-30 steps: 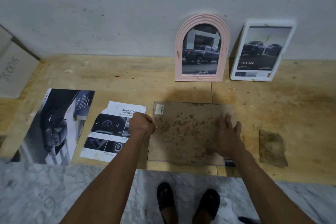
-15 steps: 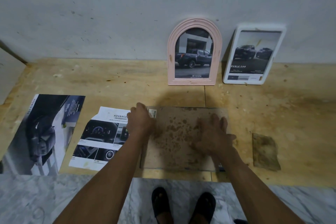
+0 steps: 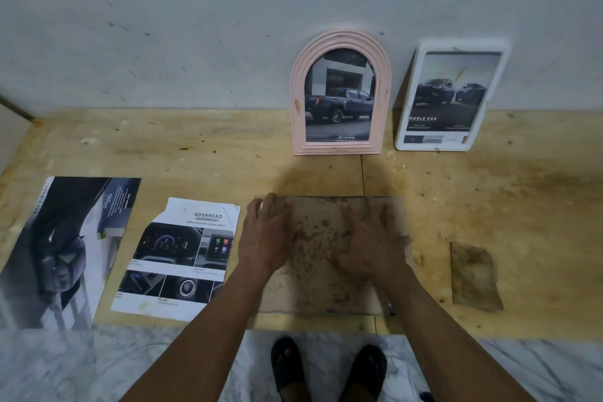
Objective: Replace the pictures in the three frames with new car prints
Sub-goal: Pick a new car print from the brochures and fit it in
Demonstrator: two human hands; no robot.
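A stained brown backing board lies flat on the wooden bench in front of me, seemingly on a frame turned face down. My left hand rests on its left part with fingers flat near the top left corner. On the right part my right hand presses with spread fingers. A pink arched frame with a blue pickup print leans on the wall. Beside it stands a white rectangular frame holding a "Double Cab" print.
A cut car-interior print lies left of the board, and a larger dark brochure page lies further left. A small stained brown piece sits to the right. The bench edge meets a marble floor where my sandalled feet stand.
My left hand moved from the board's left edge onto its surface and flattened. The right hand slid slightly left and up on the board. The camera tilted down.
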